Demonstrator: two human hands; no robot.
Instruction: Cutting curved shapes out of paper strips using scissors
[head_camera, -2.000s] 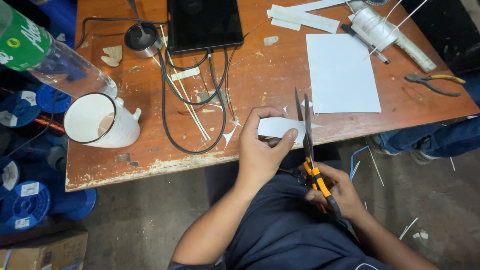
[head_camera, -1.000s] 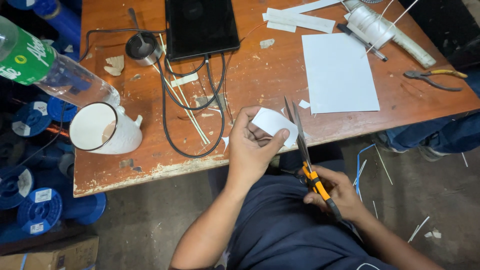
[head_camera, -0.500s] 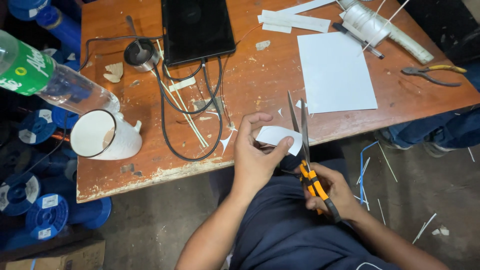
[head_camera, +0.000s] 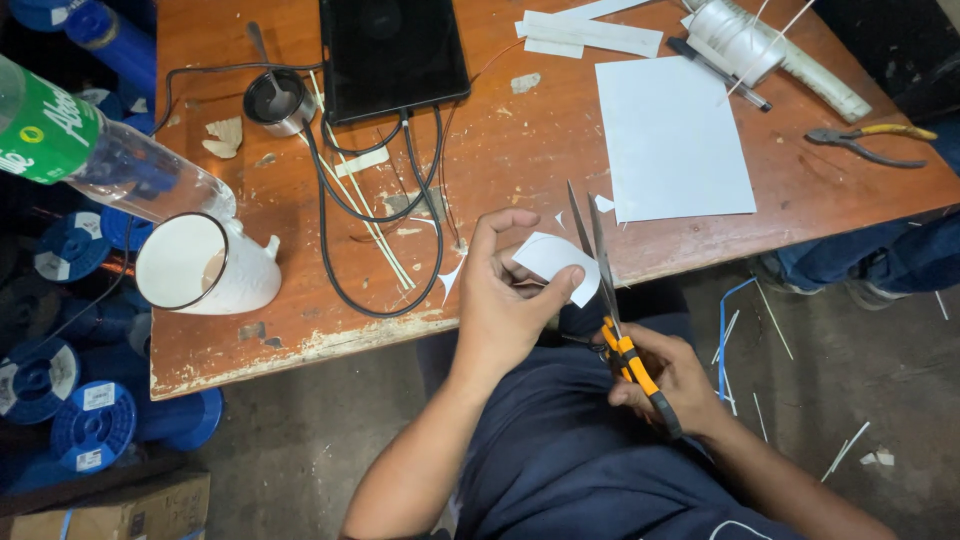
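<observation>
The left hand (head_camera: 505, 300) pinches a small white paper piece (head_camera: 556, 262) between thumb and fingers, just above the worn wooden table's (head_camera: 250, 345) near edge. The right hand (head_camera: 672, 378) grips orange-handled scissors (head_camera: 612, 318), their steel blades slightly parted and touching the paper's right side. Beyond the right hand lies a white paper sheet (head_camera: 672, 135). Left of the left hand stand a white ceramic mug (head_camera: 205, 265) and looping black cables (head_camera: 385, 215).

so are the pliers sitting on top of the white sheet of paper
No, the pliers lie on bare wood to the right of the white sheet, apart from it.
</observation>
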